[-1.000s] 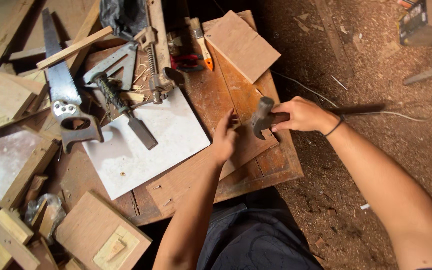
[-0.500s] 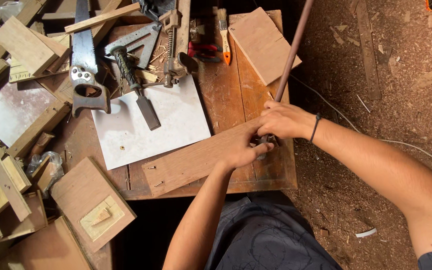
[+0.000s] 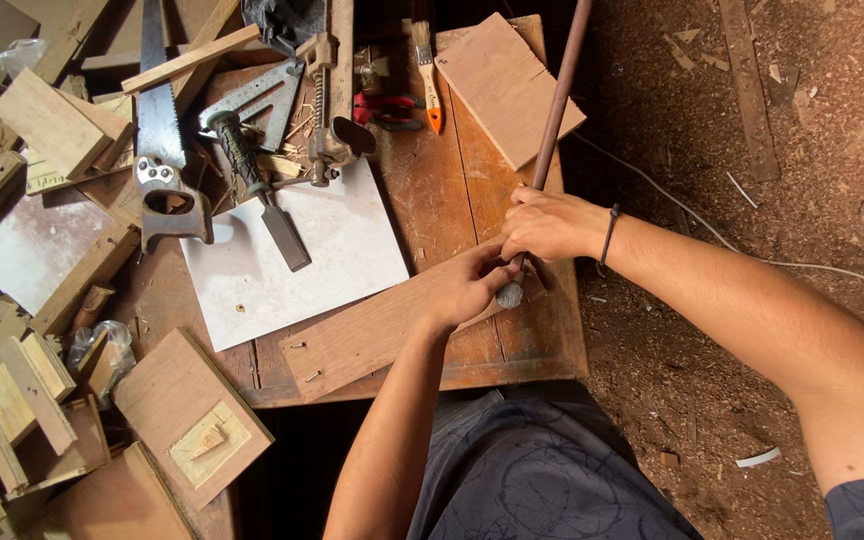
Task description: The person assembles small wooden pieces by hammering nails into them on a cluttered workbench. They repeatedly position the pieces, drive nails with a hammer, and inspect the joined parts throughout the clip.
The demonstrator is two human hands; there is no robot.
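The step in hand looks like hammering at the long reddish-brown wooden plank [image 3: 382,325] that lies slantwise across the worn wooden workbench [image 3: 552,340]. The right hand [image 3: 552,225] is closed around the brown wooden handle of a hammer [image 3: 557,110], close to its grey metal head, which rests at the plank's right end. The left hand [image 3: 467,285] lies on that same end of the plank, fingers curled beside the hammer head, seemingly pinching something small I cannot make out. Just left of the plank sits a white rectangular board [image 3: 342,250] with a green-handled chisel [image 3: 262,195] across it; a handsaw [image 3: 162,150] lies farther left. The next move seems to call for a short, controlled tap with the left fingers kept clear of the head.
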